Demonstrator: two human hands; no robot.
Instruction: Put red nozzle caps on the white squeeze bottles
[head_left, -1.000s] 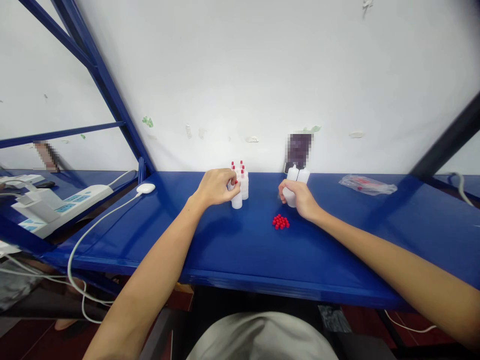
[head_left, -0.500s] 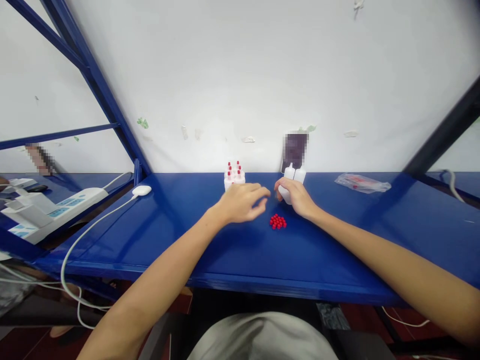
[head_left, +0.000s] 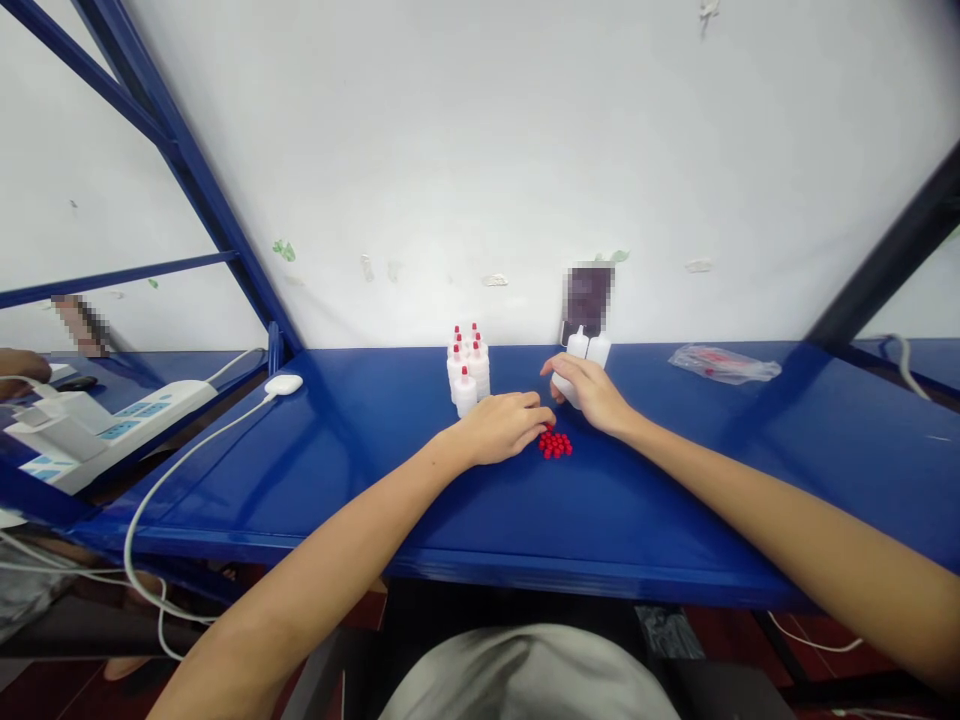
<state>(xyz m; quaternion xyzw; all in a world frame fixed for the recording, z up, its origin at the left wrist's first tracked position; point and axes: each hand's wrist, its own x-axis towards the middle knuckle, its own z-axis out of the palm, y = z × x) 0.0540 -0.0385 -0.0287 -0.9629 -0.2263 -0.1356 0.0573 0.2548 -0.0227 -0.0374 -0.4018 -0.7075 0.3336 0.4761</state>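
Several small red caps (head_left: 556, 445) lie in a cluster on the blue table (head_left: 360, 500). The fingertips of my left hand (head_left: 510, 425) are closed on a red cap at the cluster's top left edge. My right hand (head_left: 592, 390) is wrapped round a white bottle lying partly hidden under its fingers. Behind that hand stand more white bottles (head_left: 598, 348) without red caps. Left of centre, white bottles with red caps (head_left: 466, 392) stand in a group, just beyond my left hand.
A blurred dark object (head_left: 587, 300) leans on the wall behind the bottles. A clear plastic bag (head_left: 724, 364) lies at the right. To the left are a white puck with a cable (head_left: 283, 385), a power strip (head_left: 142, 420) and another person's hand (head_left: 22, 365).
My left hand has moved down and slightly right to the red caps, and its fingers have closed. The front capped bottle now shows fully. My right hand has hardly moved.
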